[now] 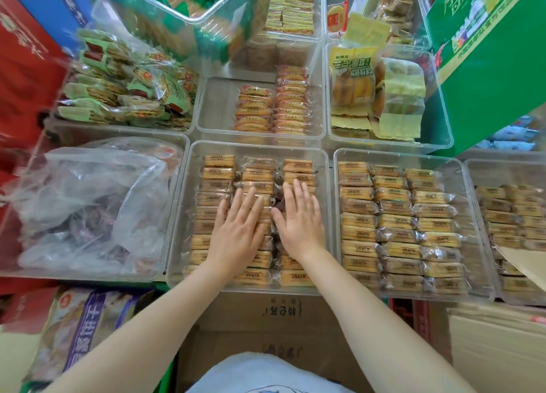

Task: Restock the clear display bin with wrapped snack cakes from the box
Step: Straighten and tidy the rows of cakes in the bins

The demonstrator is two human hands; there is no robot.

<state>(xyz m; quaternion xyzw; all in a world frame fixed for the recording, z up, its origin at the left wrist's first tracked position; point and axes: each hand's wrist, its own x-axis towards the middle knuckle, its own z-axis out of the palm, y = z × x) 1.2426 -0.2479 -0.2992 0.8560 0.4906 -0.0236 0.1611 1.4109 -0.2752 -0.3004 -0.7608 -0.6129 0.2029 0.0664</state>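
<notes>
A clear display bin (177,203) in front of me holds three rows of wrapped golden snack cakes (219,161). My left hand (237,230) lies flat, fingers straight, on the left and middle rows. My right hand (298,215) lies flat on the right row, fingers straight and slightly spread. A dark wrapped piece (279,200) shows in the gap between my hands. Below the bin sits a closed brown cardboard box (266,313) with printed characters.
A full bin of the same cakes (396,224) stands to the right, another (514,215) beyond it. To the left, a bin holds a crumpled plastic bag (88,197). Behind are bins of orange-wrapped cakes (274,106), green packs (124,88) and yellow packs (369,88). A green carton (496,53) stands at the right.
</notes>
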